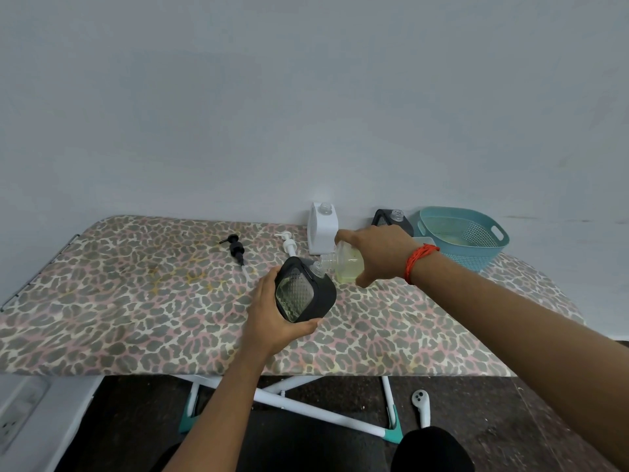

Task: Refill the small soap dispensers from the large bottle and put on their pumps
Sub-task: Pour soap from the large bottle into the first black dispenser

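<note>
The left hand (272, 311) grips a black square soap dispenser (303, 292) with a clear diamond-textured window, fingers and thumb curled round its lower body; the dispenser is tilted, its open clear neck pointing up and to the right; whether its base touches the cover below cannot be told. The right hand (377, 253) holds a clear plastic bottle of yellow-green liquid (345, 265), fingers wrapped over its top and thumb under it; the bottle lies nearly on its side, its mouth right at the dispenser's neck; the liquid pools along the bottle's lower side. A red thread bracelet (419, 262) circles the right wrist.

All this is over the middle of an ironing board with a leopard-print cover (136, 301). At the back by the wall stands a white square dispenser (323, 229), upright and without a pump; to its right, partly hidden behind the right hand, stands a second black dispenser (391, 219), also uncapped; just beside that sits a teal perforated plastic basket (466, 240). A black pump head (236, 250) lies on the cover to the left; a white pump head (289, 245) lies between it and the white dispenser, near the held dispenser. On the dark floor below lies a white handheld controller (421, 407).
</note>
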